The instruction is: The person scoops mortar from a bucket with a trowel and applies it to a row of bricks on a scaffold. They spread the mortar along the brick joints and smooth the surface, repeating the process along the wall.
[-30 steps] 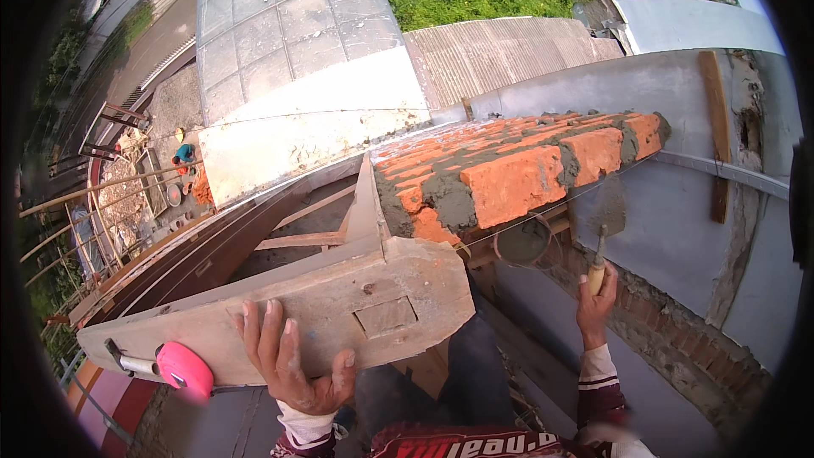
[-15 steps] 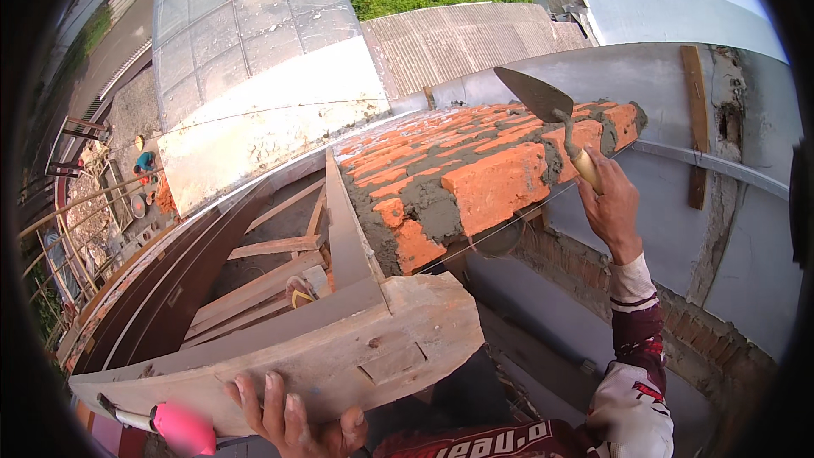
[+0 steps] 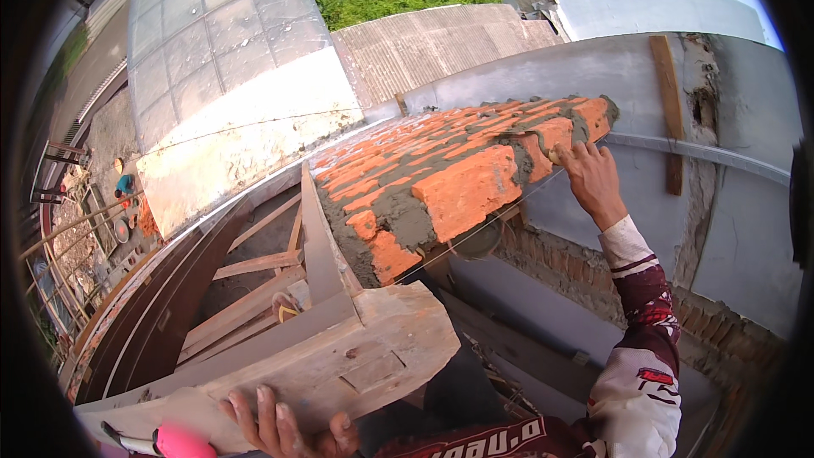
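My right hand (image 3: 591,180) is closed round the wooden handle of a pointed trowel (image 3: 554,156). Its blade, seen almost edge-on, is down against the bricks near the right end of the brick wall (image 3: 381,171). Grey mortar (image 3: 408,219) fills the joints and lies between an orange brick (image 3: 468,192) and its broken neighbours. A taut string line (image 3: 492,220) runs along the wall's near side. My left hand (image 3: 284,428) rests on the wide wooden board (image 3: 339,365), fingers spread on its face and thumb apart.
A pink-ended tool (image 3: 182,443) lies by the board's lower left edge. Roof timbers (image 3: 246,267) and a sandal (image 3: 286,307) are inside the frame at left. Far below, another person (image 3: 125,187) is near bricks. Corrugated roofing (image 3: 441,42) lies beyond the wall.
My right hand has lowered the trowel from above the wall onto the bricks, its blade turning edge-on. My left hand stays on the board. The whole view has shifted slightly.
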`<state>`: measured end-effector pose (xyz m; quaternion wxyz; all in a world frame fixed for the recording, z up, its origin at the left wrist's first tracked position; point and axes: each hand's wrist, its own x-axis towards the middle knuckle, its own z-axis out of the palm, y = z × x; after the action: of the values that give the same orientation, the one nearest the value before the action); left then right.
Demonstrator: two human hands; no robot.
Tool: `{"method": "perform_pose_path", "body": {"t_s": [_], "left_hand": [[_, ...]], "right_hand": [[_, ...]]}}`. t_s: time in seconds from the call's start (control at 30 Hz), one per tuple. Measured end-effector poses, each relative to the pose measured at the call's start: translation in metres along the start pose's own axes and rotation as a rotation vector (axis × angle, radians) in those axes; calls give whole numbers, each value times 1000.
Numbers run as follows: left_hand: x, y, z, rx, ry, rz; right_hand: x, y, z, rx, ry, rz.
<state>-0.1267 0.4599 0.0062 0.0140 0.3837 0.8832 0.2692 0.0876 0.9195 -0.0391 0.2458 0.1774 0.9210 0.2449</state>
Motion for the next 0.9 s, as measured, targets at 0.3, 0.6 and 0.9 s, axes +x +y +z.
{"method": "perform_pose_path", "body": {"t_s": [0.3, 0.6, 0.9], "left_hand": [[-1, 2, 1, 38, -19, 6], [-3, 1, 2, 34, 15, 3], [-18, -1, 2, 105, -48, -15]], "right_hand": [[-28, 14, 15, 365, 213, 352], [-199, -94, 76, 1045, 15, 839], [-362, -259, 117, 1047, -983, 918]]}}
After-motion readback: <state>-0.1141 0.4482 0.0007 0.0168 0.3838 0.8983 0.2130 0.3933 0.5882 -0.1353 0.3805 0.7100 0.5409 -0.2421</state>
